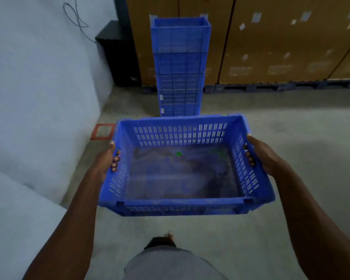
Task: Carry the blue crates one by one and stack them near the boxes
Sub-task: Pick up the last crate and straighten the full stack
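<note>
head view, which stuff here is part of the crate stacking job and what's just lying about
Part of the job:
carried blue crate, held by left hand and right hand
stack of blue crates
cardboard boxes

Just lying about:
black cabinet
wall cable
red frame on the floor

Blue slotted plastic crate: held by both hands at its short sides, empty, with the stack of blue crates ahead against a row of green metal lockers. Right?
One thing is wrong: the head view shows brown cardboard boxes behind the stack of blue crates, not green metal lockers. The rest holds: the left hand and right hand grip the short sides of the blue slotted plastic crate, which is empty.
</note>
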`<action>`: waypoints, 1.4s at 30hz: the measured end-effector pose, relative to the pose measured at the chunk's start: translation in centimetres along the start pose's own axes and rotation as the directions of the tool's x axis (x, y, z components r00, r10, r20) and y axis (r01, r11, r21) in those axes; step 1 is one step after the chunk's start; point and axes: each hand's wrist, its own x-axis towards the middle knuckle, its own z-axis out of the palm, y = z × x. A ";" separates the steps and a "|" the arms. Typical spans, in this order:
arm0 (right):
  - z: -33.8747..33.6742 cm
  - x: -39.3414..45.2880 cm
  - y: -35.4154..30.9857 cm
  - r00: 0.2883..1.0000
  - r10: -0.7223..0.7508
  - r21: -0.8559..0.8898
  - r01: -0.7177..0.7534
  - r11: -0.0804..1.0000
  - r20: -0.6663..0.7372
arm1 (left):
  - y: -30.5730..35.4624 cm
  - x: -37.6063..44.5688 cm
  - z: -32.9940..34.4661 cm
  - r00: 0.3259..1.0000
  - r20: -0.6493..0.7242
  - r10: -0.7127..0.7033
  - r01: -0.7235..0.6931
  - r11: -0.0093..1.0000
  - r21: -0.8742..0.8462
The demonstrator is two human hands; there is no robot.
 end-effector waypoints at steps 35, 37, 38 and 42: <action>5.4 65.6 -65.5 0.963 -0.205 0.098 0.190 0.977 0.175 | 64.8 69.1 15.8 0.966 0.240 0.099 -0.110 0.993 0.033; 6.4 69.0 -67.9 0.963 -0.202 0.096 0.188 0.978 0.178 | 67.1 73.2 16.1 0.958 0.267 0.102 -0.108 0.994 0.009; 6.8 70.7 -69.1 0.963 -0.203 0.098 0.188 0.977 0.179 | 68.3 75.2 16.3 0.953 0.286 0.101 -0.105 0.995 -0.002; 8.5 77.4 -73.1 0.965 -0.208 0.097 0.194 0.976 0.162 | 72.5 82.5 17.6 0.942 0.319 0.099 -0.103 0.995 -0.003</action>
